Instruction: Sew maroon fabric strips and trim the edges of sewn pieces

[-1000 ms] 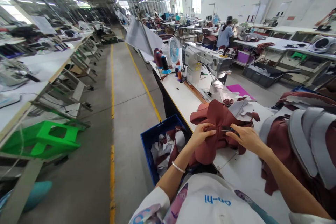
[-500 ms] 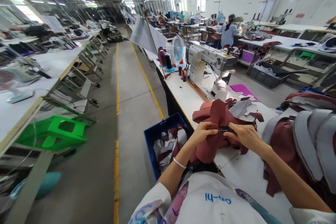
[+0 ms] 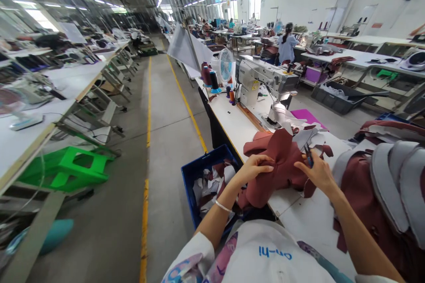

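Observation:
A bundle of maroon fabric pieces lies at the near edge of the white worktable. My left hand is closed on the fabric's left fold, fingers pressed onto it. My right hand sits to the right of the fabric, closed around small dark thread snips that point upward, away from the cloth. Grey and maroon cut parts are stacked at my right.
A white sewing machine stands further along the table, with thread cones and a small fan behind it. A blue scrap bin sits on the floor below. A green stool and other benches line the aisle; other people work far back.
My right hand has pulled the snips away from the fabric seam, moving right and tipping them upward. The left hand keeps its hold on the fabric.

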Demonstrator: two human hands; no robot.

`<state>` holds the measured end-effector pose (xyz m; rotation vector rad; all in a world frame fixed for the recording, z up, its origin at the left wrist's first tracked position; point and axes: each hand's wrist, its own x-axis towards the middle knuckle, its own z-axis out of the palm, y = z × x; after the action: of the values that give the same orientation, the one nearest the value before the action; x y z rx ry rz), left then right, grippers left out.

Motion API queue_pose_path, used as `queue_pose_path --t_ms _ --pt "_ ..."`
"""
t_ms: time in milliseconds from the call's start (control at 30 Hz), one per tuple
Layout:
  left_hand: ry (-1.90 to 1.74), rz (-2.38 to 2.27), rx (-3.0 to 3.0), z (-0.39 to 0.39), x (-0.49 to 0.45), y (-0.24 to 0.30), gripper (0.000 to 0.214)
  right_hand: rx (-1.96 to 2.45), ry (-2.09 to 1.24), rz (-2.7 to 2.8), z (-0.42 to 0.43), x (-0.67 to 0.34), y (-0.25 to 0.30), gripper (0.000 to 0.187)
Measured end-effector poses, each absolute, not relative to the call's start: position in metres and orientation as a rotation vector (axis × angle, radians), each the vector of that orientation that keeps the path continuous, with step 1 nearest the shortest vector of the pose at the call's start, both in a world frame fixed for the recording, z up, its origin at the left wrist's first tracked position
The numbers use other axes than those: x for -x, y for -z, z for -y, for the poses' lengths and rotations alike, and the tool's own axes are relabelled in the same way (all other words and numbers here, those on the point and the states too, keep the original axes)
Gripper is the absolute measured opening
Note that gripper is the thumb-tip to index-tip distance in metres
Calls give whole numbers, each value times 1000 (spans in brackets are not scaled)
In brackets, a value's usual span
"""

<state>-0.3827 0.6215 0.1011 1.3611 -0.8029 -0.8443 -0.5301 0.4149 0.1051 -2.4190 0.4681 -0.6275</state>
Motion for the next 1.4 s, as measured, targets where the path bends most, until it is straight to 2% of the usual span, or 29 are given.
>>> queue_pose_path --t_ms 67,133,167,233,300,333,367,500,533,667,833,967,1200,1400 --pt "683 871 -1486 -625 380 -109 25 2248 627 -437 -428 527 -104 49" --pt "330 834 -1672 -629 384 -118 28 2115 750 -448 -447 521 -109 51" --pt "153 811 -1744 -630 389 -121 35 2067 831 -462 -456 517 -113 51" --pt "-33 872 -1814 -631 404 -123 66 2005 979 -483 -474 508 -123 47" --pt "-4 1013 -1833 -630 420 -119 98 1973 1076 -458 -488 498 -131 42" --pt "25 1030 -1840 -629 426 -116 100 1978 1085 -416 -492 494 -134 41" --pt "45 995 -1843 -628 429 -112 94 1999 1060 -353 -494 490 -137 40" --pt "226 695 -1692 -624 413 -102 30 2059 761 -75 -481 476 -147 39" --pt "305 639 -1620 -624 405 -101 27 2032 686 -34 -474 474 -150 37" --pt "465 381 -1387 -625 387 -95 42 2113 564 48 -446 479 -155 35" --pt "484 297 -1282 -623 388 -89 42 2805 701 104 -430 497 -141 40" --pt "493 320 -1332 -621 385 -90 43 3124 843 117 -420 501 -135 39" --pt "497 373 -1420 -614 386 -93 43 3140 701 383 -419 502 -131 44" --pt "518 477 -1414 -614 388 -99 39 3046 646 229 -418 503 -126 44"
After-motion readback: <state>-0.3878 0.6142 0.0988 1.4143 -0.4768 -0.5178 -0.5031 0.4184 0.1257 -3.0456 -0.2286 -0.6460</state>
